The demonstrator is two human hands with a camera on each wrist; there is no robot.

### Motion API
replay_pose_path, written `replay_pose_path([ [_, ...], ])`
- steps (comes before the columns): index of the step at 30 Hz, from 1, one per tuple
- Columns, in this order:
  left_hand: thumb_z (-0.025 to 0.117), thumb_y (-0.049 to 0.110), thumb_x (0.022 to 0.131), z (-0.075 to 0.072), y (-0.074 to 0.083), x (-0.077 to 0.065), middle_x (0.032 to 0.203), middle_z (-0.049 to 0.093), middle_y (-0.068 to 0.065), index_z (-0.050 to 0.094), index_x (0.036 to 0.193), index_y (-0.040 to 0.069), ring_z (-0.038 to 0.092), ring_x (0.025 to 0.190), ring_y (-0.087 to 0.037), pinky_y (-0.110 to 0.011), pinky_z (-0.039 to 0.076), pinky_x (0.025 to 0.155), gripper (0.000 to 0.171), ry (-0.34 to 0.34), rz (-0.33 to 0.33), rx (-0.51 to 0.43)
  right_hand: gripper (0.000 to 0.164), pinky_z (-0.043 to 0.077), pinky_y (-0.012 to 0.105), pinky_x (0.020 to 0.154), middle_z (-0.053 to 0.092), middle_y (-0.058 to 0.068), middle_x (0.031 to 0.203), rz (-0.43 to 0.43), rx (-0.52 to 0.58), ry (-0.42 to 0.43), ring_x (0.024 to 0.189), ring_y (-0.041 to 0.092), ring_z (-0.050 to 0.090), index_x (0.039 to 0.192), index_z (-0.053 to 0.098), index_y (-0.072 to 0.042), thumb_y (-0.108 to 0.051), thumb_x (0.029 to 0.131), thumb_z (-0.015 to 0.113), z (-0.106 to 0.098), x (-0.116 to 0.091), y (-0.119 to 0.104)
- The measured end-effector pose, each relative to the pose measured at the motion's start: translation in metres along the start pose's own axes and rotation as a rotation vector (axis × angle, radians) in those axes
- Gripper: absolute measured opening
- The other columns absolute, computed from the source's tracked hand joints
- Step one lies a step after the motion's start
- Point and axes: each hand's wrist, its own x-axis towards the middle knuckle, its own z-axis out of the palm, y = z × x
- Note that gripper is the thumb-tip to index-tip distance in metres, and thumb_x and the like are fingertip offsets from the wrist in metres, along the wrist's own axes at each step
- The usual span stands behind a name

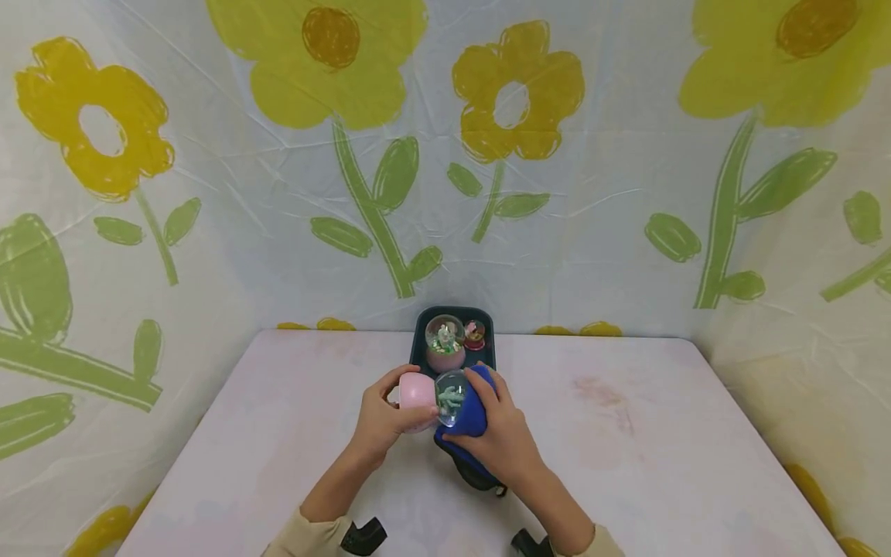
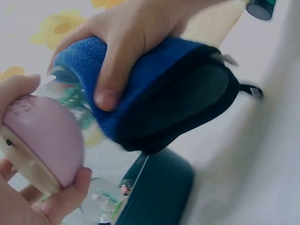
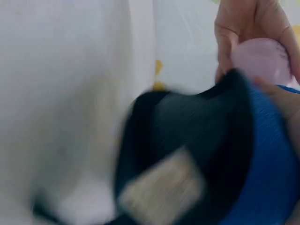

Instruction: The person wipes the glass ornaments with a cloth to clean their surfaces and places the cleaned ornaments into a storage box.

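My left hand [image 1: 376, 422] grips the pink base [image 1: 416, 394] of a snow globe, which lies tilted on its side with its glass dome [image 1: 449, 401] towards the right. Green shapes show inside the glass. Around the dome's far side, my right hand [image 1: 506, 437] holds a blue cleaning mitt [image 1: 473, 414] against the glass. In the left wrist view the thumb of that hand presses on the blue fabric [image 2: 136, 70], and the mitt's dark edge and hanging loop [image 2: 253, 90] show. A pale tag [image 3: 161, 190] appears blurred in the right wrist view.
Just beyond the hands, a dark green tray [image 1: 417, 340] stands at the table's back edge. It holds a larger snow globe [image 1: 445, 344] with a pink base and a small one [image 1: 475, 335] with a red base. Flower-printed sheets [image 1: 592, 255] enclose the white table [image 1: 626, 449].
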Motion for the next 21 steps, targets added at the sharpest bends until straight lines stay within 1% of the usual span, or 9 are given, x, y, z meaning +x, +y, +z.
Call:
replay_pose_path([
  [3,0.090,0.011,0.066,0.000,0.003,-0.001,0.124,0.052,-0.013,0.062,0.125,0.017,0.064,0.081,-0.028,-0.037,0.056,0.065,0.065,-0.025,0.012,0.081,0.098,0.056,0.047,0.071,0.038,0.016,0.145,-0.047,-0.155,-0.072,0.089,0.037,0.067,0.143,0.042,-0.023,-0.036,0.060,0.093,-0.007,0.003,-0.006],
  [6,0.092,0.018,0.064,0.001,0.010,-0.004,0.125,0.052,-0.010,0.061,0.126,0.018,0.063,0.080,-0.028,-0.038,0.055,0.063,0.069,-0.068,0.039,0.182,0.095,0.057,0.044,0.069,0.039,0.015,0.145,-0.084,-0.246,-0.173,0.086,0.032,0.068,0.141,0.046,-0.023,-0.045,0.061,0.091,-0.015,0.007,-0.010],
  [8,0.093,0.025,0.062,0.002,0.013,-0.006,0.124,0.054,-0.005,0.061,0.125,0.019,0.061,0.084,-0.028,-0.038,0.054,0.065,0.071,-0.098,0.077,0.267,0.092,0.057,0.043,0.071,0.041,0.013,0.144,-0.094,-0.260,-0.242,0.087,0.030,0.068,0.140,0.048,-0.024,-0.051,0.062,0.088,-0.020,0.010,-0.012],
  [11,0.094,0.032,0.058,0.003,0.017,-0.008,0.119,0.057,0.002,0.062,0.122,0.023,0.058,0.091,-0.026,-0.039,0.053,0.068,0.071,-0.145,0.143,0.377,0.090,0.056,0.044,0.073,0.044,0.007,0.143,-0.076,-0.230,-0.332,0.091,0.026,0.066,0.139,0.049,-0.026,-0.063,0.064,0.081,-0.027,0.011,-0.012],
  [13,0.094,0.034,0.058,0.002,0.017,-0.007,0.115,0.058,0.005,0.063,0.119,0.026,0.056,0.095,-0.024,-0.040,0.051,0.074,0.069,-0.187,0.171,0.403,0.088,0.054,0.047,0.078,0.046,0.002,0.140,-0.045,-0.153,-0.369,0.096,0.024,0.064,0.138,0.050,-0.029,-0.067,0.064,0.078,-0.030,0.011,-0.008],
  [16,0.094,0.029,0.059,0.000,0.015,-0.004,0.117,0.059,0.005,0.063,0.118,0.025,0.056,0.098,-0.024,-0.042,0.050,0.077,0.066,-0.261,0.184,0.373,0.082,0.052,0.046,0.081,0.051,-0.004,0.133,0.021,0.056,-0.444,0.104,0.020,0.060,0.137,0.050,-0.032,-0.065,0.068,0.078,-0.034,0.012,0.002],
  [18,0.093,0.022,0.062,-0.002,0.012,0.000,0.117,0.060,0.000,0.064,0.119,0.020,0.059,0.096,-0.026,-0.043,0.052,0.075,0.065,-0.321,0.147,0.295,0.072,0.051,0.045,0.081,0.054,-0.002,0.129,0.088,0.256,-0.504,0.106,0.021,0.058,0.137,0.050,-0.032,-0.054,0.075,0.078,-0.034,0.012,0.011],
  [20,0.091,0.015,0.064,-0.004,0.007,0.002,0.117,0.059,-0.006,0.062,0.121,0.014,0.060,0.093,-0.029,-0.043,0.054,0.071,0.063,-0.371,0.081,0.197,0.061,0.052,0.042,0.079,0.056,0.002,0.126,0.161,0.454,-0.553,0.106,0.024,0.057,0.137,0.050,-0.029,-0.042,0.083,0.074,-0.032,0.010,0.019],
  [21,0.089,0.012,0.065,-0.005,0.003,0.003,0.117,0.058,-0.009,0.061,0.122,0.011,0.060,0.091,-0.030,-0.043,0.055,0.068,0.063,-0.387,0.043,0.146,0.056,0.051,0.041,0.079,0.056,0.004,0.127,0.193,0.528,-0.561,0.106,0.025,0.056,0.137,0.050,-0.028,-0.038,0.087,0.071,-0.031,0.008,0.023],
])
